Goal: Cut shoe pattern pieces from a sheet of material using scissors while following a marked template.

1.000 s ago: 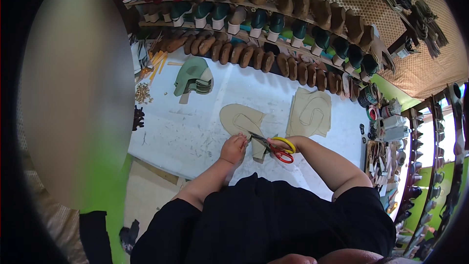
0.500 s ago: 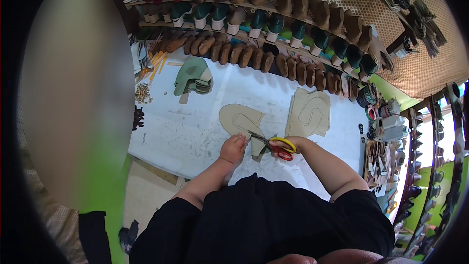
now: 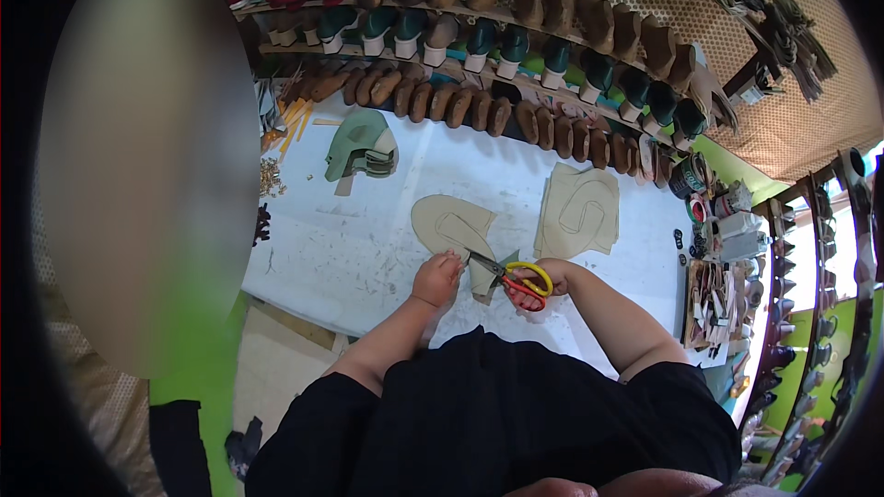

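Note:
A beige leather-like piece (image 3: 431, 219) with a rounded far end and a drawn inner outline lies on the white table in front of me. My left hand (image 3: 436, 280) grips its near edge, fingers closed. From the right, my right hand (image 3: 558, 272) holds scissors (image 3: 488, 264) with yellow and red handles, its fingers around the loops. The dark blades lie over the near part of the piece, their tips close to my left fingertips. A narrow flap of the material (image 3: 482, 282) hangs below the blades.
A stack of beige sheets (image 3: 578, 212) with a drawn outline lies to the right. Green cut pieces (image 3: 364, 149) sit at the back left, near small brass-coloured parts (image 3: 271, 177). Shelves of wooden shoe lasts (image 3: 451, 109) line the back; bottles (image 3: 742, 236) stand at the right edge.
The scissors have turned a little in my right hand, and their blades look closer together. My left hand stays almost where it was on the piece.

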